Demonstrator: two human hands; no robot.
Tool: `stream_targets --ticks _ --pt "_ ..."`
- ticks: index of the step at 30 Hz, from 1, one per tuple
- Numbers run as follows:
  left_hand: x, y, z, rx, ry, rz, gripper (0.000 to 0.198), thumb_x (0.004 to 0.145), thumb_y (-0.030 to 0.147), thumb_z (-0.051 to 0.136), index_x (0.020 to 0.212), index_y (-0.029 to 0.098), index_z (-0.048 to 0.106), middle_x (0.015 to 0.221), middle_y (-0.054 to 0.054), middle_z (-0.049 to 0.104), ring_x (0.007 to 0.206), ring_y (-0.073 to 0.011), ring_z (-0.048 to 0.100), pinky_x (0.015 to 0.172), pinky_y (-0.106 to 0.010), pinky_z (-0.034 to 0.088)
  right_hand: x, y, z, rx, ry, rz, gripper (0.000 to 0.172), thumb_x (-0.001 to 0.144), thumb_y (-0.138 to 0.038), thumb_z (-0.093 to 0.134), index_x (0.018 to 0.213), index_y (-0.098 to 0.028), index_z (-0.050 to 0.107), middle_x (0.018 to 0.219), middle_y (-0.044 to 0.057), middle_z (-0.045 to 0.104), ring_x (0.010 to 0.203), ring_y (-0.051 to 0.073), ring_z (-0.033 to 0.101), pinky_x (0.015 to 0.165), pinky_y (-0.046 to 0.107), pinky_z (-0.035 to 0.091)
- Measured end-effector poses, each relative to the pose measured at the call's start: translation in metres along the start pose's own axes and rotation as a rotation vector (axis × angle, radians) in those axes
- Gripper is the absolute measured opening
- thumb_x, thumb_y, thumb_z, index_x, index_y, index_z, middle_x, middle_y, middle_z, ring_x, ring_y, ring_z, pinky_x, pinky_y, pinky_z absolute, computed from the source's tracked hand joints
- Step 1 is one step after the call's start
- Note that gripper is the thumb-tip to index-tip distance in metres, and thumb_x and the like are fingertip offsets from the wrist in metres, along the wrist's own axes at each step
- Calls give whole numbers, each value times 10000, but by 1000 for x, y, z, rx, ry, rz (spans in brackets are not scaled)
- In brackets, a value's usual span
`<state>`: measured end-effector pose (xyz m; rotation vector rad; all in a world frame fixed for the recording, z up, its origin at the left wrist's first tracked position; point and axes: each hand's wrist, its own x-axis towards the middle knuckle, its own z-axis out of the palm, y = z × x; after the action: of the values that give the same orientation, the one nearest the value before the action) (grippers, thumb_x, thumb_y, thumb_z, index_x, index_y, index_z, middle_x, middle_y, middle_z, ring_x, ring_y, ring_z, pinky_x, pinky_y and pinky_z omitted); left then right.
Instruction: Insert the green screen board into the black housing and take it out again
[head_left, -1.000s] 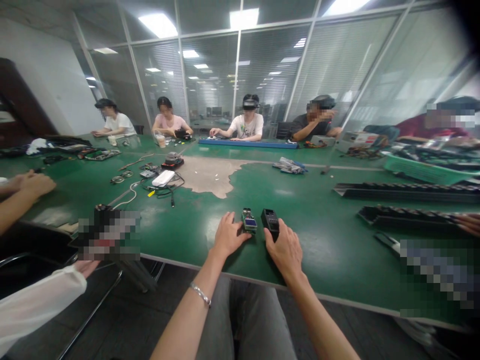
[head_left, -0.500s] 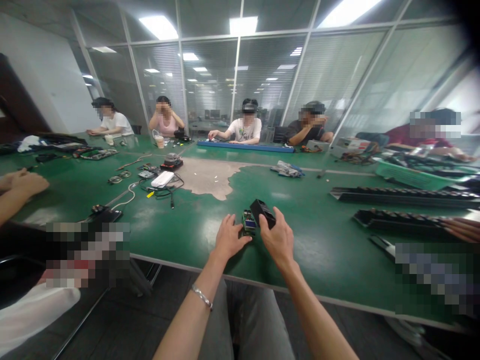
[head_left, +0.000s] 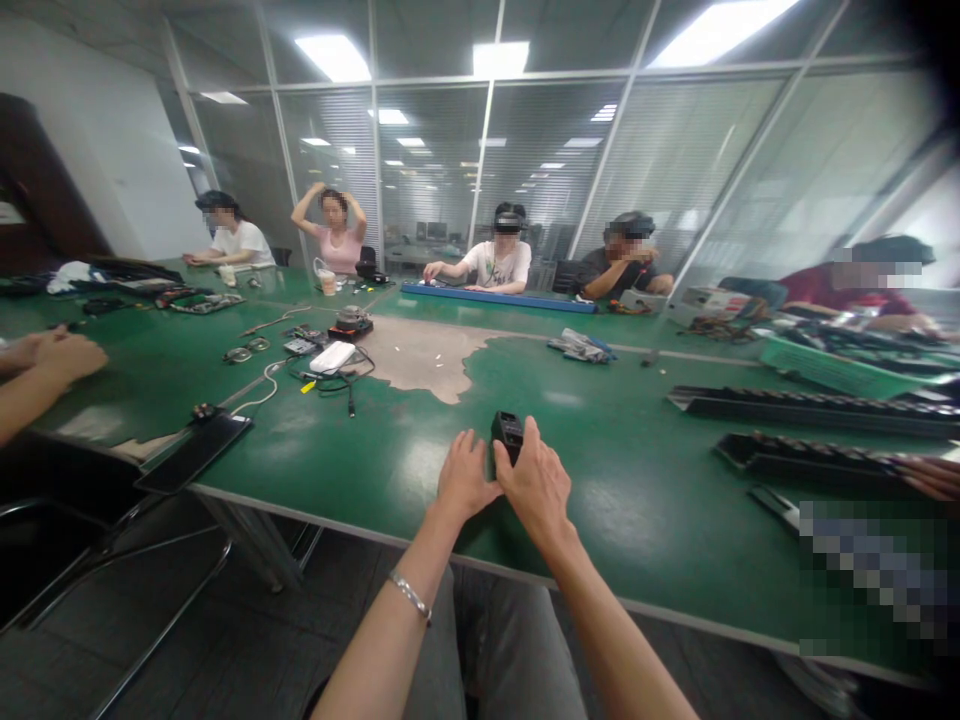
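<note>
A black plastic case [head_left: 508, 428] with openings in its upper face sits on the green tabletop in front of me. My right hand [head_left: 536, 478] wraps round its right side, with the thumb on the near part. On the case's left, my left hand [head_left: 465, 477] has its fingers stretched forward and apart, and its thumb points in at the near end. Whether that thumb touches the case I cannot tell. The small green circuit board with a dark screen, seen earlier, is out of sight where the case now sits.
Farther left lie a white box [head_left: 332, 357] with cables and a pair of glasses [head_left: 246, 350]. Grey gloves [head_left: 582, 346] lie beyond my hands. Long black strips [head_left: 810, 402] and a green basket [head_left: 832, 368] stand right. Several people sit round the table [head_left: 360, 460].
My right hand has brought the black case left and down over the circuit board's spot, hiding the board. At the far left of the far side, a person has raised both arms overhead.
</note>
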<state>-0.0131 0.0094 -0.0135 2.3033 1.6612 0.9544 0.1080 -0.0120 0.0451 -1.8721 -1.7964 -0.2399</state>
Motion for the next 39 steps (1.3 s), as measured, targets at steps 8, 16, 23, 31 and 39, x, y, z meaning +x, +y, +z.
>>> stream_targets --ticks 8,16,23,31,39 --pt "3 -5 11 -9 57 27 752 856 362 511 1468 -12 284 1513 -269 376 1446 -354 311 1195 -529 286 -9 5 8 0 -67 17 742 943 -499 451 1521 -83 245 1143 170 668 1031 286 632 833 348 433" --pt "2 0 4 -2 -26 -29 734 782 295 570 1438 33 367 1558 -242 313 1465 -364 257 1198 -502 277 -15 25 25 107 -104 12 844 892 -557 514 1511 -38 269 1301 218 592 1166 301 584 953 368 425" --pt "0 -1 7 15 24 -11 633 808 241 546 1407 79 417 1543 -222 347 1457 -351 282 1177 -518 310 -14 22 30 165 -95 40 847 887 -580 514 1506 -45 297 1334 213 572 1204 308 560 986 375 418" --pt "1 -8 16 21 106 22 620 876 213 451 1446 -4 339 1516 -269 365 1455 -351 287 1178 -519 318 -16 8 29 82 -127 87 699 925 -530 483 1431 -52 417 1203 191 634 1137 299 572 933 348 417" --pt "2 -7 14 -31 111 10 716 861 204 441 1515 23 212 1548 -235 339 1464 -336 277 1186 -529 304 -14 5 21 57 -106 134 824 886 -640 478 1452 -49 386 1213 196 606 1140 316 549 920 370 425"
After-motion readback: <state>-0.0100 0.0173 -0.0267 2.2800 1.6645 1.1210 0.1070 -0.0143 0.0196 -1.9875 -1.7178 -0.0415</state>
